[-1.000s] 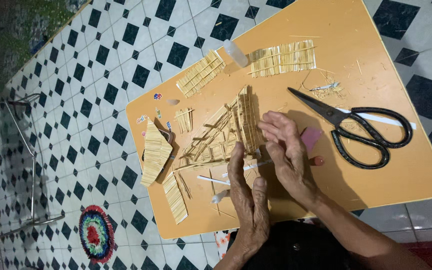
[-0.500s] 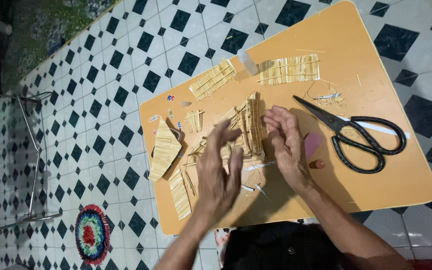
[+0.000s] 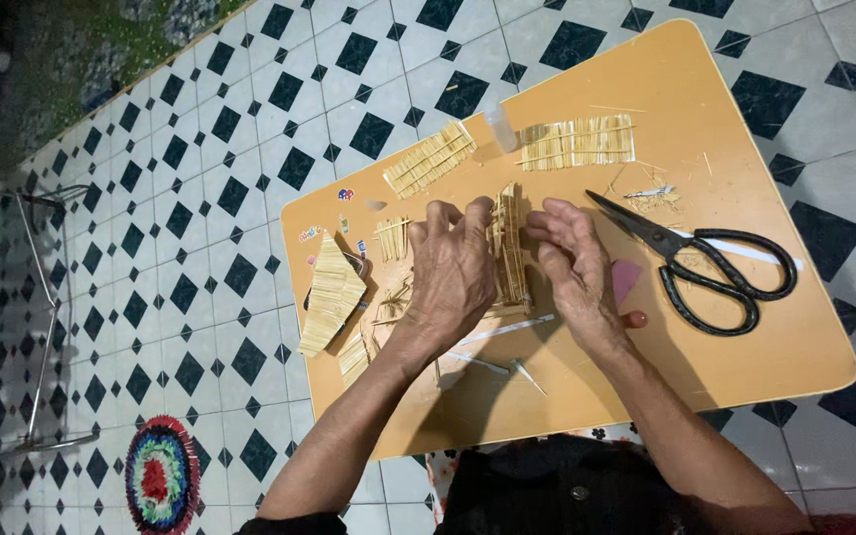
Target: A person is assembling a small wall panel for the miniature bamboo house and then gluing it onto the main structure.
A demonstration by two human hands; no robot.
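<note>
Hands meet at the middle of the orange table [image 3: 745, 337], one on each side of a small stick model [image 3: 509, 248] that stands there. Left hand [image 3: 458, 272] lies over the model's left part, fingers curled on the sticks; right hand [image 3: 577, 260] touches its right edge with bent fingers. Black scissors [image 3: 710, 263] lie open just right of the right hand. Flat stick panels rest at the far side [image 3: 579, 144] and at the left [image 3: 329, 292]. Checkered floor tiles [image 3: 250, 119] surround the table.
</note>
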